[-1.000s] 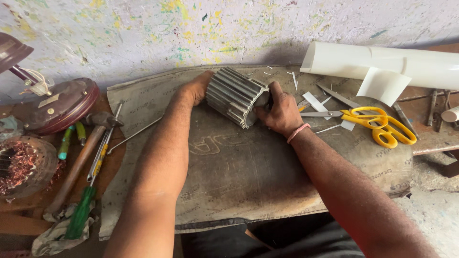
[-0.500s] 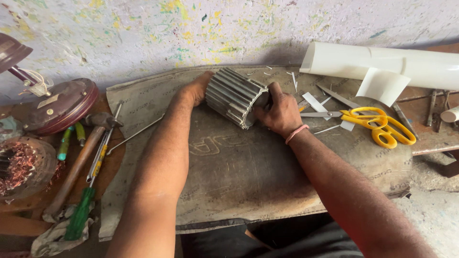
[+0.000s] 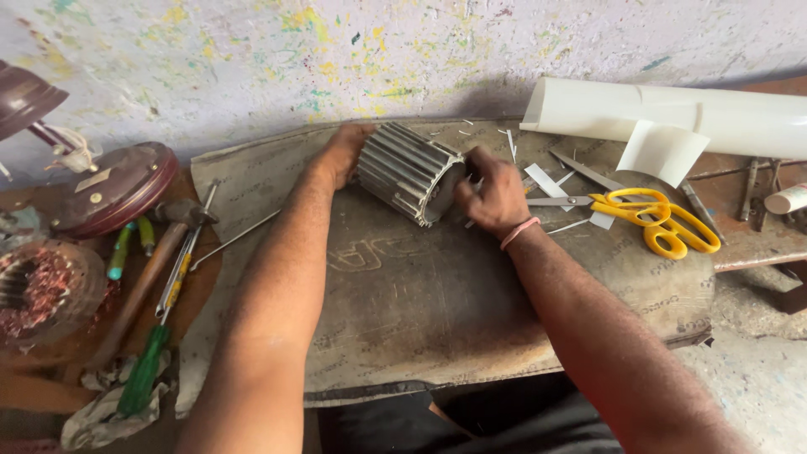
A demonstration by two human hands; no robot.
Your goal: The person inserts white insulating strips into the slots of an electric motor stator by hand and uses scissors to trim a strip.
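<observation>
both hands on the slotted core

my left hand (image 3: 345, 153) is cupped against the far end of the grey ribbed metal cylinder (image 3: 408, 171), a stack of thin steel laminations w/ deep lengthwise slots, lying on its side near the back of the worn dark mat (image 3: 403, 311). fingers are spread round the curve, palm pressed on, prob. to stop it rolling since the thing is round and the mat is flat. my right hand (image 3: 494, 195) is at the near open end, fingers bunched and curled in at the rim; can't tell whether they pinch anything, the knuckles hide it. pink band on that wrist.

the core looks hard, dull, sharp-edged along the ridges; the mat is scuffed, leathery, w/ curled edges.

just right of my right hand lie white paper strips (image 3: 545, 179), cut narrow, and the yellow-handled scissors (image 3: 647, 214) w/ blades pointing toward the core, so they're in easy reach. behind them a rolled white sheet (image 3: 672, 113), smooth and stiff. off to the left: a wooden-handled hammer (image 3: 139, 282), a green-handled screwdriver (image 3: 147, 370), and a coil of copper wire (image 3: 38, 290), reddish and tangled.
</observation>
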